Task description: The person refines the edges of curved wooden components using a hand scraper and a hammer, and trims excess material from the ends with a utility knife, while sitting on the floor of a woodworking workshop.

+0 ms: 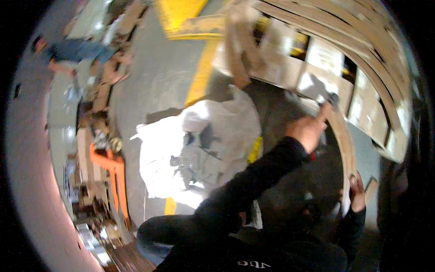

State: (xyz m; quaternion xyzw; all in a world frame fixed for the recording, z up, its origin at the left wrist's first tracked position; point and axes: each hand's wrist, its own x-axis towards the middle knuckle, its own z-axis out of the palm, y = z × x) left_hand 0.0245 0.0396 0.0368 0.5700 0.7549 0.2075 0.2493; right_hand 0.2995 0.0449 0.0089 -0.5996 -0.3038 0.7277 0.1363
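My left hand (306,131) reaches across to the right, its fingers closed around something blurred. A small dark, rounded piece (334,98) shows just past its fingertips; its kind cannot be made out. Lower down at the right, my right hand (358,195) grips the near end of a long wooden strip (344,140). The strip runs away from me, past my left hand, toward a stack of wooden boards (328,56). Lens bend makes it look curved.
A crumpled white sack (181,149) lies on the grey floor left of my left arm, over a yellow floor line (201,77). Farther left are an orange pallet jack (115,165) and piled wood pieces. Another person (79,51) is at the upper left. Yellow metalwork (195,27) stands ahead.
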